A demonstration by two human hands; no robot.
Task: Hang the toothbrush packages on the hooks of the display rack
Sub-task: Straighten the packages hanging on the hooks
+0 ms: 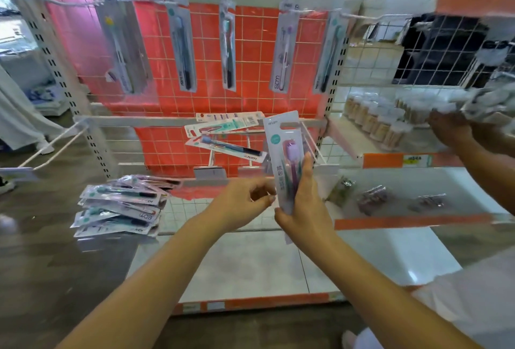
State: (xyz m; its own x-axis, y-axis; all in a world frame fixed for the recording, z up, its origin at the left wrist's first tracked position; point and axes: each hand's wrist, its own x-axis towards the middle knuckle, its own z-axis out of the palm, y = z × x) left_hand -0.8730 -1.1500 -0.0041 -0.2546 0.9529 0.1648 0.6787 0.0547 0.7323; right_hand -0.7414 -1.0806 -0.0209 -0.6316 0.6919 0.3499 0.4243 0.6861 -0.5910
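One toothbrush package stands upright at centre frame, gripped near its bottom by my right hand, while my left hand beside it holds nothing, fingers loosely curled; it looks light, stiff-backed and slippery.

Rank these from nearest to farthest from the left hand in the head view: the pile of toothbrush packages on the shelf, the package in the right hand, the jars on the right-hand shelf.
From the left hand:
1. Held package, just to its right.
2. Pile of packages, to its left on the shelf.
3. Jars, up on the right.
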